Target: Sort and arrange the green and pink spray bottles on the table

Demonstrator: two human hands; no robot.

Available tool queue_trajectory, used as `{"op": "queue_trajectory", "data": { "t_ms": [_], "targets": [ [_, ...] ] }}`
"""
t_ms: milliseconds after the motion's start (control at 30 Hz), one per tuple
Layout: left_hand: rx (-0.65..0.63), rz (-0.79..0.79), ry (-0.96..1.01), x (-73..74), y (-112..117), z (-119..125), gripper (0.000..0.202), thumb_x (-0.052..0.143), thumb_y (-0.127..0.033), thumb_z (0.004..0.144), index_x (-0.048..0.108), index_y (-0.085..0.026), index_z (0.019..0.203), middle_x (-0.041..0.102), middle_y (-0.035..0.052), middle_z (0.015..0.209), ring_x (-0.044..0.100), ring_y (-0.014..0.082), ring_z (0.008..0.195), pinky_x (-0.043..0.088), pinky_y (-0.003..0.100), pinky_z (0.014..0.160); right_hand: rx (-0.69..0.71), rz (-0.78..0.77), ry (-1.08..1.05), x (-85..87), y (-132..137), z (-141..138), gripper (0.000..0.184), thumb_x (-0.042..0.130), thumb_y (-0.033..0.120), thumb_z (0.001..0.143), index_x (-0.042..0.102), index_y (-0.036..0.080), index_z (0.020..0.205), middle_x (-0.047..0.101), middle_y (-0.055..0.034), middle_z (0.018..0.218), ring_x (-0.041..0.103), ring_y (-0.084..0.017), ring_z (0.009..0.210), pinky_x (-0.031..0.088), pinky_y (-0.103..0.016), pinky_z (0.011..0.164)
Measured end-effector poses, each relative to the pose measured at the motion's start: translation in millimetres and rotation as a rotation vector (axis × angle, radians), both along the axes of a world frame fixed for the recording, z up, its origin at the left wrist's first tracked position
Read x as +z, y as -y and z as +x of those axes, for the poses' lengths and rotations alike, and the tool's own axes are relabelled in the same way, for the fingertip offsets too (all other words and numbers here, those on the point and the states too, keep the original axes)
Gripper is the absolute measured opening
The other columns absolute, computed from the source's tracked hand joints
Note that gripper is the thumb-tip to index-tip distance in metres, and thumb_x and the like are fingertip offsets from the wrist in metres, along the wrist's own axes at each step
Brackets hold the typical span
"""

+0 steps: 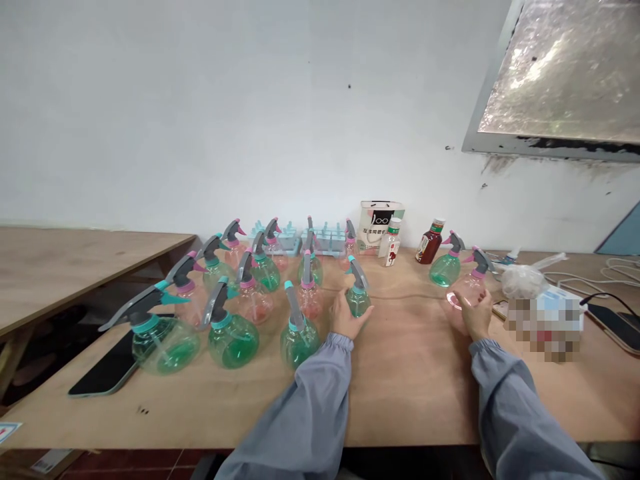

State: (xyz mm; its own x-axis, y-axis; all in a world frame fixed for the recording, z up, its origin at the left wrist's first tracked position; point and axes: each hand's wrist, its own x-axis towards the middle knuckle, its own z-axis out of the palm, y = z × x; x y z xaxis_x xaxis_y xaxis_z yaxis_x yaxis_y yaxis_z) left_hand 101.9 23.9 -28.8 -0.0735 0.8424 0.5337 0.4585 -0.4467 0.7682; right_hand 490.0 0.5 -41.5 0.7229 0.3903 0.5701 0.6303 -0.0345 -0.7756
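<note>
Chinese characters [374,231], 互 and 网 among them, on the paper bag [373,219]

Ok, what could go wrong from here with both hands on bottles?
1. The left hand has a green spray bottle close to the clustered bottles; a sideways swing might knock the nearby pink-collared one.
2. The right hand grips a pink spray bottle right by another green bottle, so a nudge could topple that.
3. The phone lies beside the leftmost green bottle; any leak there might wet it.
</note>
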Motion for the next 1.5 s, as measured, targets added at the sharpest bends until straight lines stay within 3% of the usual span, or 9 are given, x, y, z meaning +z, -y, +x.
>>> {"op": "queue_trajectory", "data": {
  "t_ms": [133, 267, 433, 600, 733, 900, 1033, 1233, 1500],
  "targets": [
    [-0.024, -0.023, 0.0, 2.8, 3.1, -1.0, 0.075, 0.087, -0.041, 0.065, 0.051, -0.022, 0.127, 0.066, 0.0145, 0.128, 0.065, 0.0335, 0.121, 0.051, 0.05, 0.103, -0.074, 0.055, -0.047, 3.3, 1.9, -9.3, 0.134, 0.063, 0.092, 0.052, 0.034, 0.001, 0.146, 0.042, -0.0326, 0.145, 0.041, -0.045, 0.137, 0.032, -0.057, 0.115],
    [-0.095, -0.053, -0.017, 10.1, 17.4, 1.3, 0.063, 0.078, -0.037, 0.075, 0.05, -0.021, 0.13, 0.066, 0.0149, 0.131, 0.064, 0.0315, 0.123, 0.052, 0.047, 0.103, -0.1, 0.257, 0.109, 10.8, 24.7, -51.5, 0.098, 0.053, 0.08, 0.078, 0.034, 0.01, 0.144, 0.042, -0.026, 0.143, 0.044, -0.039, 0.136, 0.035, -0.06, 0.113],
    [-0.218, -0.056, -0.052, 8.3, 52.4, 25.0, 0.043, 0.056, -0.032, 0.092, 0.051, -0.021, 0.133, 0.069, 0.0136, 0.129, 0.064, 0.0277, 0.123, 0.049, 0.046, 0.106, 0.597, 0.118, 0.303, 25.9, 56.3, -142.7, 0.061, 0.069, 0.055, 0.083, 0.052, 0.023, 0.132, 0.056, -0.0156, 0.137, 0.051, -0.033, 0.133, 0.042, -0.057, 0.11],
    [-0.431, -0.017, -0.136, 6.8, 75.9, 49.1, 0.041, 0.053, -0.034, 0.095, 0.053, -0.027, 0.135, 0.065, 0.0093, 0.136, 0.059, 0.0255, 0.131, 0.045, 0.046, 0.111, 0.897, 0.078, -0.059, 39.8, 61.9, -188.9, 0.059, 0.081, 0.045, 0.075, 0.062, 0.026, 0.127, 0.066, -0.0085, 0.129, 0.061, -0.028, 0.124, 0.046, -0.051, 0.111],
    [-0.149, 0.029, 0.053, 37.5, 36.2, 57.1, 0.038, 0.05, -0.03, 0.096, 0.055, -0.024, 0.133, 0.053, 0.0127, 0.147, 0.048, 0.0248, 0.142, 0.038, 0.044, 0.119, 0.968, 0.066, -0.223, 49.2, 63.2, -188.6, 0.035, 0.084, 0.04, 0.073, 0.073, 0.027, 0.104, 0.074, -0.006, 0.109, 0.068, -0.027, 0.11, 0.051, -0.049, 0.107],
    [0.174, -0.173, 0.122, 100.6, -61.0, 67.8, 0.04, 0.056, -0.032, 0.093, 0.054, -0.024, 0.132, 0.036, 0.0162, 0.16, 0.038, 0.0304, 0.149, 0.033, 0.051, 0.12, 1.112, -0.024, -0.185, 62.1, 73.9, -185.0, 0.069, 0.083, 0.037, 0.076, 0.056, 0.031, 0.139, 0.068, -0.0094, 0.132, 0.069, -0.025, 0.114, 0.055, -0.049, 0.1],
    [0.21, -0.208, 0.127, 120.8, -117.4, 72.1, 0.068, 0.063, -0.027, 0.087, 0.035, -0.012, 0.148, 0.031, 0.0272, 0.162, 0.029, 0.0364, 0.153, 0.029, 0.057, 0.119, 1.125, -0.024, -0.174, 63.3, 79.8, -184.2, 0.084, 0.084, 0.041, 0.075, 0.045, 0.035, 0.149, 0.061, -0.0098, 0.14, 0.071, -0.024, 0.105, 0.06, -0.042, 0.088],
    [0.156, -0.134, -0.044, 95.8, -130.5, 69.6, 0.074, 0.065, -0.017, 0.083, 0.035, -0.015, 0.15, 0.051, 0.0227, 0.148, 0.041, 0.0354, 0.145, 0.033, 0.053, 0.117, 1.048, 0.052, -0.138, 66.5, 80.7, -183.4, 0.055, 0.088, 0.046, 0.066, 0.072, 0.029, 0.116, 0.072, -0.0074, 0.121, 0.069, -0.027, 0.106, 0.059, -0.038, 0.089],
    [0.105, -0.088, -0.139, 51.0, -55.8, 69.2, 0.068, 0.072, -0.025, 0.076, 0.046, -0.016, 0.138, 0.054, 0.0187, 0.138, 0.05, 0.0348, 0.135, 0.041, 0.051, 0.111, 1.227, 0.102, -0.402, 79.1, 78.5, -207.7, 0.053, 0.082, 0.062, 0.068, 0.073, 0.029, 0.109, 0.076, -0.0082, 0.109, 0.069, -0.031, 0.108, 0.055, -0.049, 0.099]
  ]
}}
